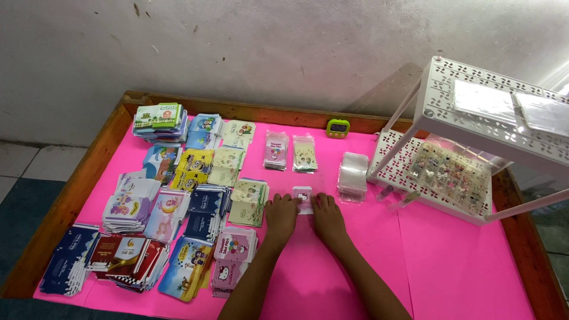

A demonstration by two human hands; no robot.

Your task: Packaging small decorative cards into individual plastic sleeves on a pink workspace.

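Observation:
My left hand (280, 215) and my right hand (328, 217) rest side by side on the pink table cover (450, 261). Between their fingertips lies a small pink-and-white card (303, 198) with a cartoon cat on it, and both hands touch its edges. A stack of clear plastic sleeves (353, 173) sits just beyond my right hand. Two small bagged card packs (276, 150) (304, 154) lie farther back.
Several stacks of printed envelopes (178, 195) fill the left half of the table. A white perforated two-tier rack (474, 136) stands at the right, holding a clear tray of small trinkets (451, 175). A green digital timer (338, 127) sits by the wooden rim (89, 172).

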